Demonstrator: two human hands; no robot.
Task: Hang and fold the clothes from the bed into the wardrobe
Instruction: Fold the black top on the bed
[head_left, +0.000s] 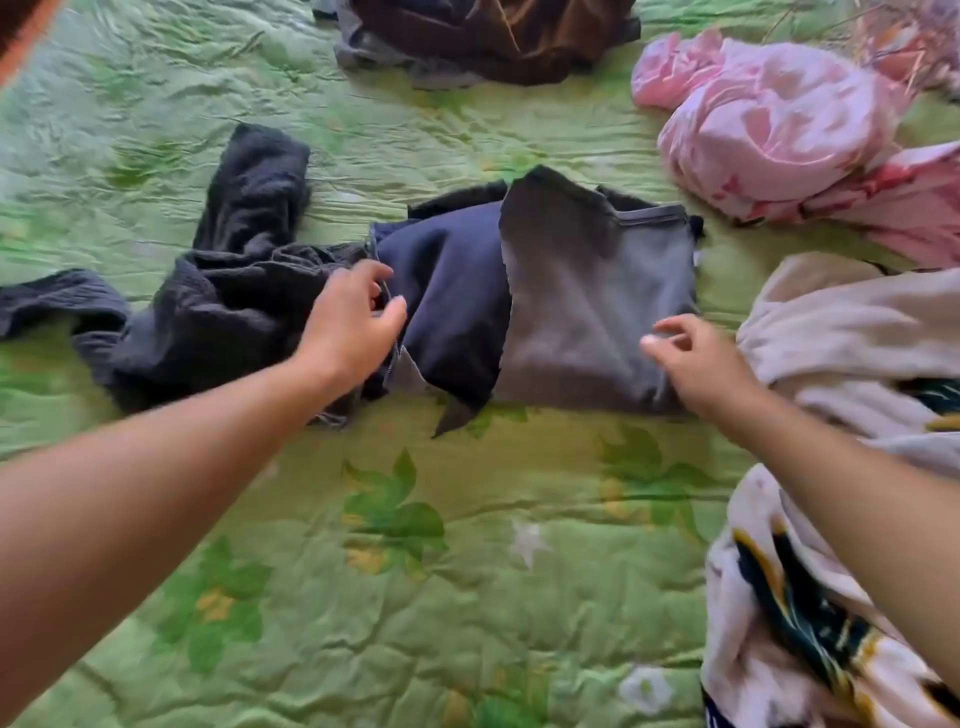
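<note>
Folding step: left hand and right hand, loose-fingered and grasping nothing, flank the half-folded navy-and-grey garment lying mid-bed on the green quilt; the next move probably calls for gripping both edges.

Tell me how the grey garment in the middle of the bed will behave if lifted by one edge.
Likely floppy: the grey garment lies flat and creased, so it would probably sag and unfold. Probably light, given its thin edges. It may drag the navy cloth it overlaps.
</note>
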